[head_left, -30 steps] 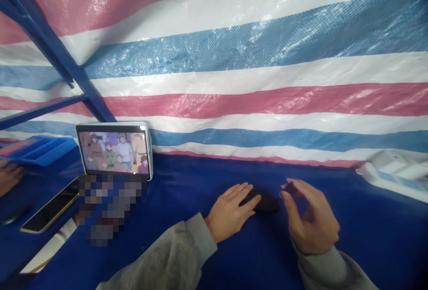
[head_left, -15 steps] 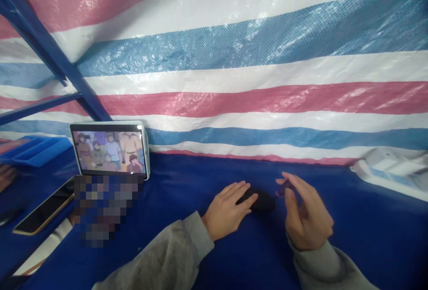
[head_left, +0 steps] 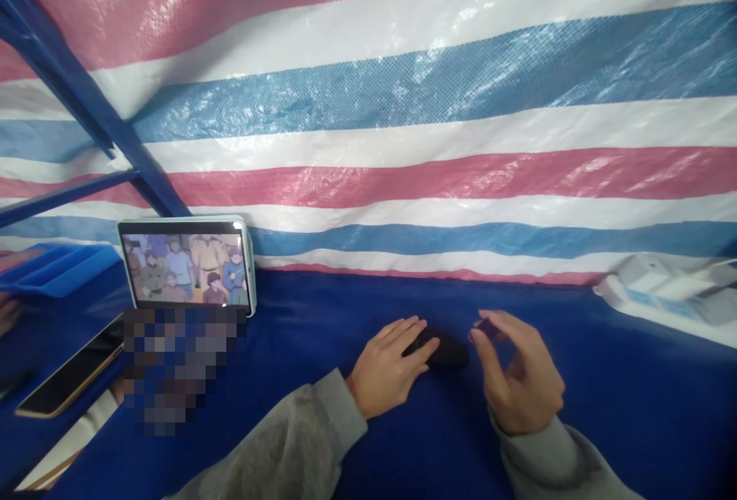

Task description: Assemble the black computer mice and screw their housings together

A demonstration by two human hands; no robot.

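Observation:
A black rounded object, shaped like a computer mouse (head_left: 451,349), lies on the blue tabletop. My left hand (head_left: 391,365) holds its left end, fingers over one side and thumb along the other. Just right of it, my right hand (head_left: 518,377) is raised slightly, thumb and forefinger brought together in a pinch. Between those fingertips shows a small dark purple piece (head_left: 488,327), mostly covered and too small to name. Both wrists are in grey sleeves.
A tablet (head_left: 187,266) playing a cartoon leans near the striped sheet. Left of it are a phone (head_left: 72,369), a blue divided tray (head_left: 63,268) and another person's hand (head_left: 8,312). White boxes (head_left: 662,289) stand at the right. A pixelated patch hides part of the left side.
My right thumb and forefinger have closed nearer each other around the small purple piece. The left hand stays on the black object. The view has shifted slightly.

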